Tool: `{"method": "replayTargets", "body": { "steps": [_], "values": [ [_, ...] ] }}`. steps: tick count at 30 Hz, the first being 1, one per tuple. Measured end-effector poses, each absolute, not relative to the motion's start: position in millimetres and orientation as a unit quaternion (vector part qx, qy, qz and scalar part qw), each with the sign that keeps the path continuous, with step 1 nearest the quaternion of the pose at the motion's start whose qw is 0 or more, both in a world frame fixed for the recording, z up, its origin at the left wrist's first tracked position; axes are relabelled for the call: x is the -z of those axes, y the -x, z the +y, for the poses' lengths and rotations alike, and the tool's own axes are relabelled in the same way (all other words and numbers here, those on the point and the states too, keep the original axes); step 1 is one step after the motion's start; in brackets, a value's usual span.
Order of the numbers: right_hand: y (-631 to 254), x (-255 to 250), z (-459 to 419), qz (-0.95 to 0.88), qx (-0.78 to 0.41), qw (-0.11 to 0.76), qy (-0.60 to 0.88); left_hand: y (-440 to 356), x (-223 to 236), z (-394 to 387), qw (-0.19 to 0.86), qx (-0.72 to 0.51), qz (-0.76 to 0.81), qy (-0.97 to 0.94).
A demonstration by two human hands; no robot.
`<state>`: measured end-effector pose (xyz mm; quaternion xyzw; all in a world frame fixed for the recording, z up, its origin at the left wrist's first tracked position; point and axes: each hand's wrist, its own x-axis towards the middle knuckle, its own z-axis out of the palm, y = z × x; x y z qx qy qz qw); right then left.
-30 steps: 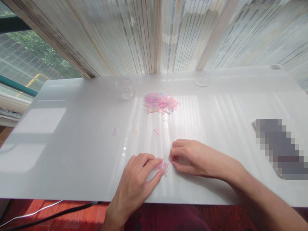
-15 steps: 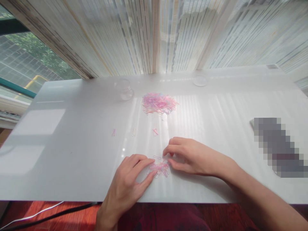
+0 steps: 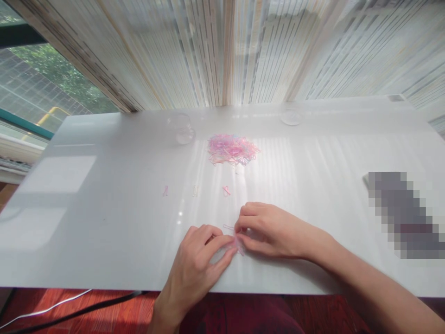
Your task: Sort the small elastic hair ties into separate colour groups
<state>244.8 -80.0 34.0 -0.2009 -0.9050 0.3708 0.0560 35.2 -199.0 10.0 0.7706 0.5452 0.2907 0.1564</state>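
While a small purple wire clip [image 3: 165, 190] lies left of centre in the frame, a clear, rounded plastic container [image 3: 179, 121] stands above it, and a pale yellowish wire clip [image 3: 195, 190] lies to its right on the glossy white table [image 3: 121, 232]. The left hand [image 3: 200, 255], at lower centre, curves around a small pink-and-lilac clip cluster [image 3: 239, 250]; its thumb and forefinger are narrowly spaced, though I cannot tell whether they grip a clip. Nearby are crossed pink wire clips [image 3: 226, 190], with a loose pale-pink clip [image 3: 227, 227] below and a large pastel clip pile [image 3: 231, 148] above. The right hand [image 3: 274, 229] meets the cluster's right side, thumb and forefinger close together, any pinch hidden. Handling these well calls for light left fingertips as a fence, and a right-hand pinch on one wire end, eased out flat so hooked neighbours don't drag along. Farther right lies a clear round disc [image 3: 291, 117].
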Motion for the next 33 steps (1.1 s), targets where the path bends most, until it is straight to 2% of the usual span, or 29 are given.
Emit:
{"method": "replayTargets", "body": {
  "steps": [33],
  "values": [
    [-244.5, -36.8, -78.3, -0.91, -0.361, 0.029, 0.204, -32.0, -9.9, -196.3, 0.171, -0.331, 0.549, -0.748]
  ]
}}
